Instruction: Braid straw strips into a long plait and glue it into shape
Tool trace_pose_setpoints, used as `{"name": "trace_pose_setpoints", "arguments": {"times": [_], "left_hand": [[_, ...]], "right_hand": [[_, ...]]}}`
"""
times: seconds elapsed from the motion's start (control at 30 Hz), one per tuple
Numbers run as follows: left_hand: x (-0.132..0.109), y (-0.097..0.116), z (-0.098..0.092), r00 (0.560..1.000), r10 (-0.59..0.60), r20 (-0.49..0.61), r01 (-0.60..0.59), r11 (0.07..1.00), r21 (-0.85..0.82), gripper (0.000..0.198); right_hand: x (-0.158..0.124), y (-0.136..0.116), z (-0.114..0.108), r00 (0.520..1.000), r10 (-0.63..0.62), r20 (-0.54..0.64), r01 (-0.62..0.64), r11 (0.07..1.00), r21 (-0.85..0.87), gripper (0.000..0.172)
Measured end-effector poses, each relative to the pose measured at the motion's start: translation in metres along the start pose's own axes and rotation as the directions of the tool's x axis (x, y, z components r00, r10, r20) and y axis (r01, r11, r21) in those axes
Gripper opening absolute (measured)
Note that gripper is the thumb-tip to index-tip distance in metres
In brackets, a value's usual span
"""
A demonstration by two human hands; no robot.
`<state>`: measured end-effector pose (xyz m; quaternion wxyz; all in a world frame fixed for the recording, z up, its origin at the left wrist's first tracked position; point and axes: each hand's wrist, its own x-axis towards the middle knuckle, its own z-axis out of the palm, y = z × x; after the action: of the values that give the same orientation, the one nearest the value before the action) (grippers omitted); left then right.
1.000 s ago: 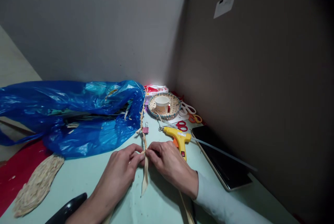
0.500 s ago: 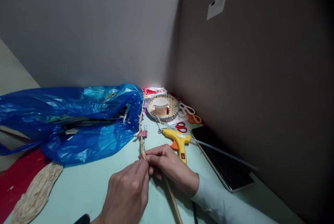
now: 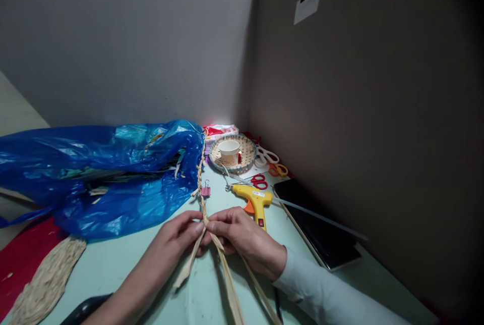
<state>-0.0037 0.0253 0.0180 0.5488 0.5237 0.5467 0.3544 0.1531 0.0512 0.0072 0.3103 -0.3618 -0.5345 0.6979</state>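
Down comes the left hand [image 3: 177, 236] from where it hovered over the work half a second ago, and with it out of the way the loose strands [image 3: 229, 279] show fanned out in three toward the camera instead of hidden behind the knuckles. Both hands meet at the near end of the braid [image 3: 200, 183], low on the pale green table [image 3: 113, 269]. The left thumb and forefinger are pinched together on the last crossing, and the right hand [image 3: 242, 236] has its thumb and first fingers clamped on the same spot from the other side. That double pinch looks like it is there to stop the plait slackening while the flat strands hang free below. The braid runs away from the hands, straight up the table, past a pink binder clip [image 3: 205, 191] clipped on it, which seems to hold the plaited part steady. Both wrists lie low and angled inward, the left forearm bare, the right in a pale sleeve. The yellow glue gun [image 3: 255, 201] lies just beside the right hand, nose pointing left. Red scissors [image 3: 259, 181] and a woven basket [image 3: 245, 156] holding a paper cup [image 3: 229, 152] sit further back. A blue plastic bag [image 3: 94, 173] slumps on the left.
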Motion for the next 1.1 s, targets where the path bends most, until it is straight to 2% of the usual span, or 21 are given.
{"name": "trace_pose_setpoints", "arguments": {"times": [0.07, 0.17, 0.27, 0.4, 0.5, 0.57, 0.7, 0.97, 1.1], "left_hand": [[0.009, -0.005, 0.003, 0.991, -0.062, 0.118, 0.076, 0.991, -0.113, 0.029], [0.014, -0.012, 0.008, 0.984, -0.101, 0.144, 0.122, 0.982, -0.145, 0.031], [0.013, -0.014, 0.007, 0.988, -0.107, 0.111, 0.121, 0.984, -0.133, 0.032], [0.012, -0.015, 0.005, 0.995, -0.095, 0.004, 0.095, 0.992, -0.080, 0.030], [0.010, -0.017, 0.007, 0.996, -0.081, -0.047, 0.078, 0.995, -0.061, 0.033], [0.008, -0.017, 0.009, 0.995, -0.078, -0.058, 0.074, 0.995, -0.066, 0.035], [0.005, -0.016, 0.007, 0.995, -0.088, -0.037, 0.084, 0.991, -0.100, 0.035], [0.008, -0.020, -0.002, 0.988, -0.134, 0.073, 0.145, 0.973, -0.178, 0.026], [0.008, -0.020, -0.004, 0.987, -0.130, 0.097, 0.145, 0.973, -0.180, 0.028]], "right_hand": [[0.001, -0.001, -0.001, 1.000, 0.001, 0.015, 0.000, 0.998, -0.068, 0.024], [0.003, 0.000, -0.006, 1.000, -0.016, 0.014, 0.019, 0.973, -0.230, 0.023], [0.002, 0.000, -0.011, 0.996, -0.093, 0.011, 0.087, 0.883, -0.461, 0.024], [-0.007, -0.002, -0.006, 0.968, -0.250, -0.031, 0.147, 0.659, -0.738, 0.020], [-0.012, -0.003, 0.001, 0.951, -0.307, -0.041, 0.137, 0.536, -0.833, 0.018], [-0.013, -0.004, 0.002, 0.948, -0.315, -0.042, 0.129, 0.502, -0.855, 0.019], [-0.012, -0.009, -0.003, 0.957, -0.289, -0.034, 0.129, 0.526, -0.840, 0.027], [-0.002, -0.007, -0.010, 0.987, -0.154, 0.036, 0.132, 0.673, -0.728, 0.033], [0.000, -0.002, -0.008, 0.988, -0.152, 0.023, 0.120, 0.673, -0.730, 0.031]]}}
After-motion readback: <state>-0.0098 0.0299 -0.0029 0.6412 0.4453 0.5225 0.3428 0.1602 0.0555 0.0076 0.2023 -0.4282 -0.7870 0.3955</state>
